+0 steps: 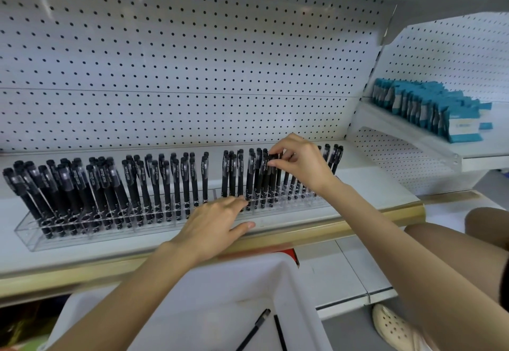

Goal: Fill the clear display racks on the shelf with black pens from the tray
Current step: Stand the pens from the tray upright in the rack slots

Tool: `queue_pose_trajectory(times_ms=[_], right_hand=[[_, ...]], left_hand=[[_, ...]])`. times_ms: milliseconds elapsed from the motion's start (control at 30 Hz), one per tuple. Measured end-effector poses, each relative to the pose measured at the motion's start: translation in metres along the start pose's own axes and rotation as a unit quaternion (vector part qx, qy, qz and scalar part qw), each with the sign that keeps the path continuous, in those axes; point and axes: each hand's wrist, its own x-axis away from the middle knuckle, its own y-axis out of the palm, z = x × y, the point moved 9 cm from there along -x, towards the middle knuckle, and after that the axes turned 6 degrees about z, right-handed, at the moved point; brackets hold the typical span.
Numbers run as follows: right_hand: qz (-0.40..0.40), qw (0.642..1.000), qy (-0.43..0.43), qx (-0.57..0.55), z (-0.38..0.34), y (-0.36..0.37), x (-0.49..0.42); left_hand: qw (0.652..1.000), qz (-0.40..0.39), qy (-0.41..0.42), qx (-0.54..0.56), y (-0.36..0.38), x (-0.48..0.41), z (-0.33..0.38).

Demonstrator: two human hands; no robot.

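Note:
Two clear display racks stand side by side on the white shelf, the left rack and the right rack, both holding several upright black pens. My right hand pinches the cap of a black pen standing in the right rack. My left hand rests flat, with straight fingers, against the front of the racks where they meet. Below, a white tray holds two loose black pens.
A perforated white back panel rises behind the racks. To the right, a higher shelf carries a row of blue and white boxes. The shelf front has a gold edge strip. My knee and a cream shoe are at the lower right.

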Motion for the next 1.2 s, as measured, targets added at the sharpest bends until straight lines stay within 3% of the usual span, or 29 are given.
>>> queue_pose_trajectory(times_ms=[667, 1200], right_hand=[[0.009, 0.990, 0.087, -0.112, 0.008, 0.004, -0.005], [0.001, 0.987, 0.103, -0.121, 0.005, 0.001, -0.003]], left_hand=[[1.000, 0.003, 0.004, 0.007, 0.001, -0.001, -0.002], [1.000, 0.014, 0.014, 0.009, 0.001, -0.002, -0.002]])
